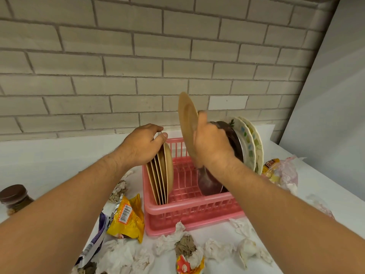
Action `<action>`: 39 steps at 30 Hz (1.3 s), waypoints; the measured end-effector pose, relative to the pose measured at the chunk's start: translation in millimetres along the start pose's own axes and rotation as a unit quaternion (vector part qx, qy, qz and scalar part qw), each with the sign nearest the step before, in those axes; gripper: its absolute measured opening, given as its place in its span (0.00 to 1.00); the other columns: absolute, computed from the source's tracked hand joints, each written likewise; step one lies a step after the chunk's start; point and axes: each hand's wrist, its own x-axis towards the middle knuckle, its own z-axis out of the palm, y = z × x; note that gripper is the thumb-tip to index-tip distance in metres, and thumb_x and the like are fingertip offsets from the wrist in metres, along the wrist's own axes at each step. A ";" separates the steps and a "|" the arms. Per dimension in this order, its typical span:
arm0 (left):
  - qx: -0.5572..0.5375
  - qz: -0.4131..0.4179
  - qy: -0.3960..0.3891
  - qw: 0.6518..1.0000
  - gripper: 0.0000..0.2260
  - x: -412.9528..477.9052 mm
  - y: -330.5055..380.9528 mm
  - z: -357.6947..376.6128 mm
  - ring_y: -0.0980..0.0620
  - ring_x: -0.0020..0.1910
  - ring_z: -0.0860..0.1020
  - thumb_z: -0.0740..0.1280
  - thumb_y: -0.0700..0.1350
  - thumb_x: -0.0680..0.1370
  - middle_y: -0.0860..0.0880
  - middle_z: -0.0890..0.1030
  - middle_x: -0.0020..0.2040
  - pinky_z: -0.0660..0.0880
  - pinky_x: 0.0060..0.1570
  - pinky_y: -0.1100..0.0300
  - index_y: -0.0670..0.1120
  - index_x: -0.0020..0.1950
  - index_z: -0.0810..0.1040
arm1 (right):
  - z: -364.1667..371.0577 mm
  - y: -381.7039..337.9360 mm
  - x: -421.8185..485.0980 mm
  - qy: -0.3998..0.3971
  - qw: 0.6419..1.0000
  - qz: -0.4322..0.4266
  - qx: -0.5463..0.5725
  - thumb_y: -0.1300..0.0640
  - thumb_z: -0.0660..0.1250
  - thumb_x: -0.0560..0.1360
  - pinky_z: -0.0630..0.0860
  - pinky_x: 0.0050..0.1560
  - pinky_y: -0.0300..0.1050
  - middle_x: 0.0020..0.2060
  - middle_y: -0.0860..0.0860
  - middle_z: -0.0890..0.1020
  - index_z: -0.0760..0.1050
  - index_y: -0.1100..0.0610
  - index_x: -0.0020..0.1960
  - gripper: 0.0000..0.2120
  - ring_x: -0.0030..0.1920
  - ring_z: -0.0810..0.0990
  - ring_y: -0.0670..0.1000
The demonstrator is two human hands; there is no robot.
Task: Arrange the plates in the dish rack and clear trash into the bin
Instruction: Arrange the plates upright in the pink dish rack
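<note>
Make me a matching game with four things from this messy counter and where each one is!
Things:
1. single tan plate
2. stack of tan plates
3. yellow wrapper
4. brown-lidded jar

Places:
A. lying on the counter just left of the pink rack
B. held up by the right hand
C. at the counter's far left edge
D. standing in the rack's left end, gripped by the left hand

Pairs: 1-B, 2-D, 3-A, 4-C
</note>
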 end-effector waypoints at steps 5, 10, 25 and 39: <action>0.006 -0.001 0.000 1.000 0.21 -0.7 -0.6 -0.3 0.50 0.67 0.69 0.54 0.56 0.81 0.49 0.72 0.69 0.64 0.60 0.58 0.47 0.70 0.69 | 19.7 6.5 -21.5 -0.023 0.999 -0.029 -0.023 0.66 0.60 0.77 0.78 0.36 0.52 0.52 0.61 0.77 0.47 0.55 0.71 0.30 0.43 0.82 0.61; 0.010 0.002 -0.002 1.000 0.21 -0.4 0.9 0.1 0.50 0.68 0.68 0.54 0.56 0.81 0.49 0.72 0.69 0.64 0.62 0.58 0.47 0.70 0.69 | 29.3 13.7 -29.7 -0.035 0.998 -0.026 -0.049 0.67 0.61 0.75 0.75 0.35 0.49 0.56 0.61 0.74 0.40 0.54 0.74 0.38 0.44 0.82 0.61; 0.014 0.005 -0.010 1.000 0.22 0.4 3.0 -0.3 0.51 0.69 0.67 0.54 0.56 0.81 0.49 0.71 0.70 0.63 0.64 0.57 0.48 0.70 0.69 | -9.5 8.3 1.7 -0.070 0.982 -0.052 -0.167 0.63 0.66 0.73 0.74 0.42 0.49 0.50 0.58 0.77 0.70 0.60 0.62 0.17 0.47 0.78 0.57; 0.013 0.007 -0.020 1.000 0.22 3.9 5.2 3.0 0.50 0.69 0.66 0.54 0.56 0.81 0.49 0.71 0.70 0.63 0.66 0.55 0.47 0.70 0.69 | -33.6 15.8 -7.9 -0.150 0.972 -0.065 -0.170 0.61 0.65 0.75 0.72 0.39 0.47 0.45 0.52 0.73 0.72 0.57 0.57 0.11 0.41 0.74 0.53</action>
